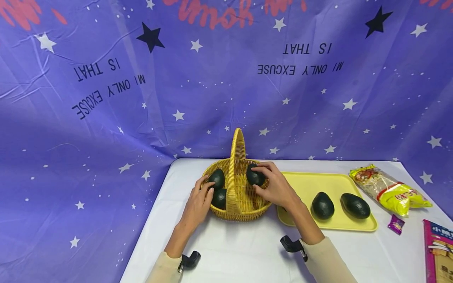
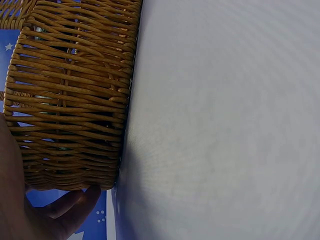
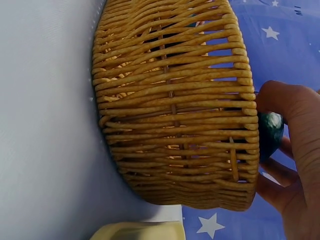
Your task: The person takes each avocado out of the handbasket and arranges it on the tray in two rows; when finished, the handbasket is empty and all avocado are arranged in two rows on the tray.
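A yellow wicker basket [image 1: 233, 215] with a tall arched handle stands on the white table. Two dark green avocados, one [image 1: 217, 179] behind the other [image 1: 219, 199], lie in its left half. My left hand [image 1: 196, 204] holds the basket's left side; in the left wrist view, its fingers [image 2: 77, 210] bend against the outer wicker. On the other side of the handle, my right hand [image 1: 277, 188] grips a third avocado [image 1: 255, 175] between thumb and fingers, inside the rim. The right wrist view shows part of that avocado [image 3: 270, 132] above the rim, the rest hidden by wicker.
Right of the basket is a yellow tray [image 1: 337, 181] bearing an upright avocado [image 1: 323, 206] and one lying on its side [image 1: 355, 206]. Farther right are a yellow snack bag [image 1: 389, 190], a small purple packet [image 1: 396, 224] and a pink package [image 1: 439, 251]. A purple star-patterned cloth [image 1: 226, 98] hangs behind.
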`<action>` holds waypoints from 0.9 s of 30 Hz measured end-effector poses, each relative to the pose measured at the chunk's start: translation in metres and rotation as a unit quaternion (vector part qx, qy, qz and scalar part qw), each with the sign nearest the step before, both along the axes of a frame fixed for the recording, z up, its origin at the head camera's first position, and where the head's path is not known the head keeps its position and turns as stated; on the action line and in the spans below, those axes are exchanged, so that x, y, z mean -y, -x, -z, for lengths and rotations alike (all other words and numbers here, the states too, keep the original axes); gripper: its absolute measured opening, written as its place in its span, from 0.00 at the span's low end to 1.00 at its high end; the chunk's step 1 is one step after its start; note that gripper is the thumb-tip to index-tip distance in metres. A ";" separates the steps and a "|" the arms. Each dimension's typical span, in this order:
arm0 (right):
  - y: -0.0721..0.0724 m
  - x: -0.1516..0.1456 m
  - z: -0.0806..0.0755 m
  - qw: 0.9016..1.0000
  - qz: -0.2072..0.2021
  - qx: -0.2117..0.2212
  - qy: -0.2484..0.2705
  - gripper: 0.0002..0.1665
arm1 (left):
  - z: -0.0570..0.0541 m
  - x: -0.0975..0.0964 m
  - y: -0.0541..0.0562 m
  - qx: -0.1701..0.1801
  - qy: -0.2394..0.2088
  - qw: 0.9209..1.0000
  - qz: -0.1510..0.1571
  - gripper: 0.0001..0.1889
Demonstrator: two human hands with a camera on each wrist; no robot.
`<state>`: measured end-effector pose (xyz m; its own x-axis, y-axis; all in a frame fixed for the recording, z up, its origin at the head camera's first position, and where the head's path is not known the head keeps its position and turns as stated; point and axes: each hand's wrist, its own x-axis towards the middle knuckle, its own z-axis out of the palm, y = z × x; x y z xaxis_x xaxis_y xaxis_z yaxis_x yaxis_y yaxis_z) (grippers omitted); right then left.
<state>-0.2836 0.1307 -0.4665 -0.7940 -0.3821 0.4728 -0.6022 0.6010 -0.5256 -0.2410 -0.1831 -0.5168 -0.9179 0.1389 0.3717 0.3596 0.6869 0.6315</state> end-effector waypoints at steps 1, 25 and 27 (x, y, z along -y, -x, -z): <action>0.000 -0.001 0.000 1.000 0.002 0.000 0.001 0.32 | 0.000 0.000 0.000 -0.001 -0.001 1.000 0.001 0.25; -0.002 -0.021 0.002 1.000 0.010 -0.009 0.023 0.34 | 0.001 0.001 0.001 0.006 0.001 1.000 0.000 0.26; -0.002 -0.022 0.002 1.000 0.011 -0.011 0.027 0.35 | 0.001 0.001 0.001 0.003 0.001 1.000 0.001 0.25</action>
